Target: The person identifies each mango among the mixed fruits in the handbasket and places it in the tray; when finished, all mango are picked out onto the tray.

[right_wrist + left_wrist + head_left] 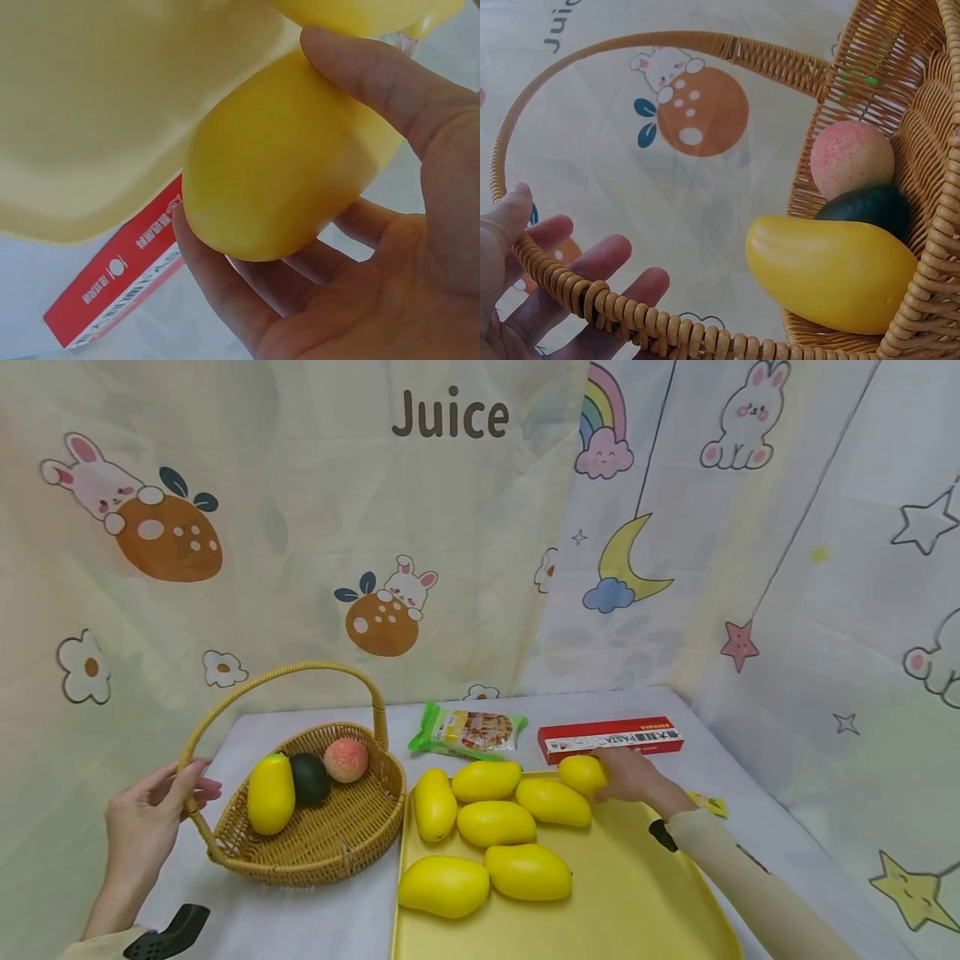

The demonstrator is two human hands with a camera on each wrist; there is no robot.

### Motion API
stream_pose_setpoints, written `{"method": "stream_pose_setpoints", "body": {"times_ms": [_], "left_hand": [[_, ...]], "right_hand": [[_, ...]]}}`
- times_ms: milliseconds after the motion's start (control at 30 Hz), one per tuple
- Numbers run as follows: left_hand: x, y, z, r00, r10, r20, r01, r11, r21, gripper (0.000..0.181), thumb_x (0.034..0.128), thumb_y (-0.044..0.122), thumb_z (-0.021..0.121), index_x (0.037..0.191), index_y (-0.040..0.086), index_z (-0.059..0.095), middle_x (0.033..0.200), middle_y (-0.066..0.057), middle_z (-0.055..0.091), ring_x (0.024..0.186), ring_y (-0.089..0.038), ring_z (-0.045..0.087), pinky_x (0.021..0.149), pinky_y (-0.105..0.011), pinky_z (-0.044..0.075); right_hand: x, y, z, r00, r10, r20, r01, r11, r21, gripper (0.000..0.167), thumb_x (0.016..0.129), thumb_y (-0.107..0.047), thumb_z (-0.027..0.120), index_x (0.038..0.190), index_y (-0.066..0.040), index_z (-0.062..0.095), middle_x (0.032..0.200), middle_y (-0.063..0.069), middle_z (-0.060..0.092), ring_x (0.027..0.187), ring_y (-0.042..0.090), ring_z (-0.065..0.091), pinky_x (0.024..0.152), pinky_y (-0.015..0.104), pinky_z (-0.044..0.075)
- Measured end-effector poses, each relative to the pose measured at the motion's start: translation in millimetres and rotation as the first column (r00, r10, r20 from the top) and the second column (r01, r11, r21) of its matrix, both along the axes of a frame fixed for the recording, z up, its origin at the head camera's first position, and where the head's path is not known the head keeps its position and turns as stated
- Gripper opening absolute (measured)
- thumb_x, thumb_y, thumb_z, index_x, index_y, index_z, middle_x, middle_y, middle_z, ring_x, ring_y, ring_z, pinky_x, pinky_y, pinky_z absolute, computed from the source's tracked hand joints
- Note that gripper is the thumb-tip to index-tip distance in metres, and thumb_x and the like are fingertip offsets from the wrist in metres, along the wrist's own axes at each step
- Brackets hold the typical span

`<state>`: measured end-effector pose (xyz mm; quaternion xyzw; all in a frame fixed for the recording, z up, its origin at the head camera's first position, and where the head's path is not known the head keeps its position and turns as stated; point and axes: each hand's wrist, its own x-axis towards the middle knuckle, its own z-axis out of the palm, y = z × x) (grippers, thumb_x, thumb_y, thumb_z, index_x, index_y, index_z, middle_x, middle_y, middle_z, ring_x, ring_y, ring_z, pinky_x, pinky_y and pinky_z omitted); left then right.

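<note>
My left hand holds the handle of a wicker basket, thumb on one side and fingers on the other. In the basket lie a yellow mango, a dark green avocado-like fruit and a pink peach. At the far edge of the yellow tray, my right hand grips a mango between thumb and fingers. Several other mangoes, among them one at the near left, lie on the tray's left part.
Behind the tray are a green-edged food packet and a red pasta box. A small yellow packet lies beyond the right forearm. A white cloth covers the table, with printed curtains behind.
</note>
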<state>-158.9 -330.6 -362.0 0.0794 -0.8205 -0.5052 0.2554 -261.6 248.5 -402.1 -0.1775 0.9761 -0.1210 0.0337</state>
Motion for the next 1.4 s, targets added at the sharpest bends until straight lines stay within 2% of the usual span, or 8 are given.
{"method": "stream_pose_setpoints", "body": {"times_ms": [333,567,833,1133,1333,1400], "left_hand": [[0.1,0.0,1.2,1.0,0.013,0.019,-0.013,1.0,-0.001,0.029,0.096,0.029,0.058,0.113,0.008,0.068,0.069,0.019,0.066,0.063,0.001,0.063,0.06,-0.007,0.049],[1.1,2.0,-1.5,1.0,0.019,0.001,-0.019,0.999,-0.046,0.033,0.0965,0.028,0.057,0.114,0.001,0.066,0.068,0.02,0.065,0.063,0.002,0.063,0.061,-0.006,0.049],[0.5,2.3,-0.9,1.0,0.024,-0.006,-0.025,0.999,-0.04,0.031,0.0965,0.027,0.057,0.113,0.002,0.067,0.069,0.018,0.066,0.063,0.001,0.064,0.061,-0.007,0.05],[2.9,1.7,0.5,1.0,0.031,0.001,-0.031,0.999,-0.041,0.033,0.0966,0.028,0.057,0.114,0.002,0.066,0.069,0.019,0.065,0.063,0.002,0.063,0.061,-0.006,0.049],[2.7,2.6,-0.1,0.999,0.045,0.004,-0.045,0.998,-0.046,0.035,0.0963,0.03,0.057,0.114,0.001,0.066,0.068,0.018,0.066,0.063,0.002,0.063,0.062,-0.006,0.049],[2.0,3.2,-0.7,0.999,0.048,0.007,-0.047,0.997,-0.054,0.037,0.0964,0.031,0.057,0.114,0.0,0.066,0.068,0.018,0.066,0.063,0.001,0.063,0.062,-0.006,0.049]], "right_hand": [[-3.4,4.4,-11.6,1.0,-0.011,0.023,0.011,1.0,-0.022,0.059,0.072,-0.022,0.083,0.12,0.001,0.058,0.111,0.014,0.063,0.097,0.032,0.055,0.092,0.053,0.046],[-2.7,5.6,-19.7,0.999,-0.016,0.035,0.016,1.0,0.009,0.062,0.072,-0.027,0.082,0.121,0.001,0.057,0.113,0.013,0.063,0.101,0.032,0.056,0.095,0.054,0.045],[-3.0,5.0,-23.2,0.999,-0.012,0.036,0.011,0.999,0.034,0.066,0.069,-0.03,0.084,0.12,0.002,0.056,0.109,0.013,0.063,0.095,0.03,0.057,0.09,0.053,0.047],[-3.2,-0.9,-12.7,0.998,-0.026,0.049,0.025,1.0,0.013,0.07,0.071,-0.026,0.084,0.128,0.001,0.054,0.12,0.017,0.061,0.106,0.035,0.056,0.096,0.055,0.044],[-6.6,-21.8,5.8,0.999,-0.04,0.032,0.041,0.999,-0.028,0.063,0.075,-0.02,0.082,0.129,-0.001,0.054,0.124,0.018,0.059,0.11,0.035,0.054,0.098,0.055,0.044],[-7.0,-34.2,12.0,1.0,-0.016,0.023,0.017,0.999,-0.044,0.061,0.077,-0.02,0.081,0.129,-0.002,0.055,0.125,0.018,0.059,0.112,0.036,0.054,0.098,0.055,0.043]]}}
